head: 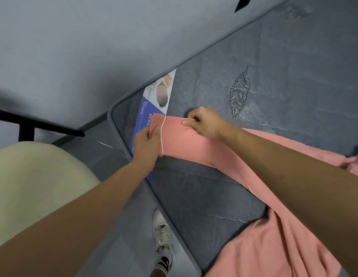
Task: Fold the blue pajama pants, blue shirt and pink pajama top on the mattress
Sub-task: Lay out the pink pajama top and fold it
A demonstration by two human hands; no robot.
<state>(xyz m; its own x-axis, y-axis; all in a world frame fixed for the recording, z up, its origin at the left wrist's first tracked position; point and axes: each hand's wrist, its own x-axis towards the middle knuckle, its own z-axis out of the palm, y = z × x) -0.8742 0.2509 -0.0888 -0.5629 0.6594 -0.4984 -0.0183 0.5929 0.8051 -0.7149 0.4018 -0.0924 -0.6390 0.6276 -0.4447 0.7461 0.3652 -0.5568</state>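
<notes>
Grey mattress [224,196], centre frame: left hand [147,145] and right hand [204,122] pinch pink pajama top [254,246] sleeve cuff; recommend even tension, sleeve flat before folding.

Grey wall [74,47], black metal frame [34,124], grey floor [132,226].

Bare forearms with no sleeves in view, and a white lace-up sneaker [163,234] with a black-striped sock [164,263].

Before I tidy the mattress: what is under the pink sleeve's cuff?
A printed label on the grey mattress lies partly under the pink sleeve; its covered part is hidden.
</notes>
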